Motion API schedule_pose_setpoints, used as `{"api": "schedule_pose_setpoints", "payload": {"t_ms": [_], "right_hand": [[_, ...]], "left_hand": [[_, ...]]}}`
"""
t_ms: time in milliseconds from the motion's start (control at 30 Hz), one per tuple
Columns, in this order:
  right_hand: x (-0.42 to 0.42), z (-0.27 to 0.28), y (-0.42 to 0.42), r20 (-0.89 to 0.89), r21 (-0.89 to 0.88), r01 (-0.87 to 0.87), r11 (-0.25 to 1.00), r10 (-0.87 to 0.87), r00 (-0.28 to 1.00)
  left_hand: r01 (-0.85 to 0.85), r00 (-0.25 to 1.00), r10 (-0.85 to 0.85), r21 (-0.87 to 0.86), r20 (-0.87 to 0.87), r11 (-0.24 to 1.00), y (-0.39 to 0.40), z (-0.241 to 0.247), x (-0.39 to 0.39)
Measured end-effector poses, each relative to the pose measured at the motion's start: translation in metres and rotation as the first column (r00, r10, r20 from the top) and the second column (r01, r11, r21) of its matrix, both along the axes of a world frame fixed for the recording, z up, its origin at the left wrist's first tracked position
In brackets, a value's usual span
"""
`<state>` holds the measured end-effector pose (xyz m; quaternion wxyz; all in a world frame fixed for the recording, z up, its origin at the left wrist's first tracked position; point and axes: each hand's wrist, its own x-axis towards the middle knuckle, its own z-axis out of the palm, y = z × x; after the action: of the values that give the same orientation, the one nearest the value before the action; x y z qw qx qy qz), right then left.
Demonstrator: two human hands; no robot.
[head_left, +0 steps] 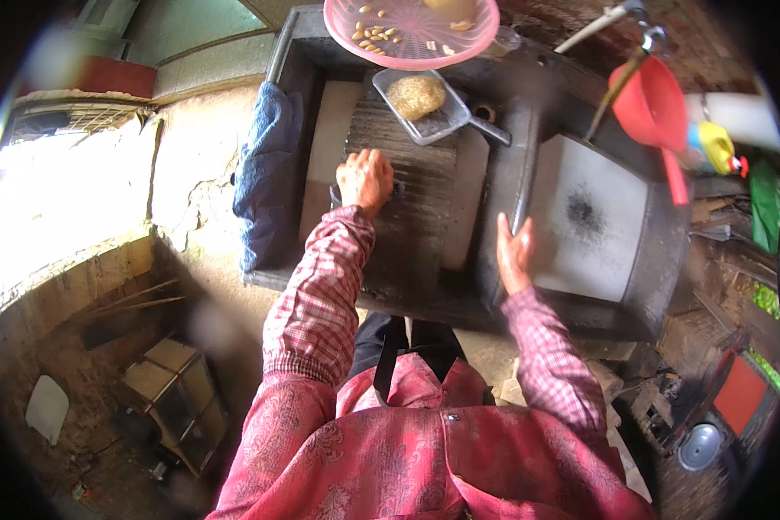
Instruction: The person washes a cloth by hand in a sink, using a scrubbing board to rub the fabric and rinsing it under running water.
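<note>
My left hand (365, 181) is curled into a fist over the ribbed washboard (409, 227) in the left basin of a dark stone sink. Small dark ends of an object (335, 192) show on both sides of the fist; the rest is hidden under my fingers. At the divider (526, 162) between the two basins, my right hand (516, 255) has its fingers apart and nothing visible in it. Beyond my left hand, a clear plastic scoop (455, 120) lies on the washboard with a tan, fibrous scrubbing pad (417, 96) inside.
A pink plastic colander (422, 39) holding several pale nuts or seeds stands at the sink's back edge. A blue towel (260, 169) hangs over the left rim. To the right are a tap (652, 39), a red dipper (650, 104) and a yellow-topped bottle (715, 146).
</note>
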<state>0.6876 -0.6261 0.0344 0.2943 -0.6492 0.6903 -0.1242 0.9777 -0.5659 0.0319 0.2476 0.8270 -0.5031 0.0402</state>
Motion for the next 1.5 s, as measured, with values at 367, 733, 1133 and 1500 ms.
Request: {"api": "schedule_pose_setpoints", "payload": {"t_ms": [367,733,1133,1500], "right_hand": [[-0.118,0.045,0.039,0.523,0.283,0.004,0.959,-0.158,0.837],[-0.273,0.074,0.177,0.532,0.306,0.545,0.781,-0.615,0.582],[-0.323,-0.019,0.286,0.075,0.233,0.045,0.972,-0.064,0.995],[-0.249,0.059,0.142,0.483,0.212,0.532,0.819,-0.562,0.672]], "left_hand": [[0.052,0.996,-0.037,0.194,-0.080,0.980,0.117,0.073,-0.079],[0.196,0.980,-0.196,0.341,-0.034,0.919,0.113,0.061,-0.069],[0.264,0.964,-0.248,0.481,-0.098,0.836,0.092,0.055,-0.059],[0.212,0.977,-0.169,0.542,-0.130,0.813,0.089,0.056,-0.063]]}}
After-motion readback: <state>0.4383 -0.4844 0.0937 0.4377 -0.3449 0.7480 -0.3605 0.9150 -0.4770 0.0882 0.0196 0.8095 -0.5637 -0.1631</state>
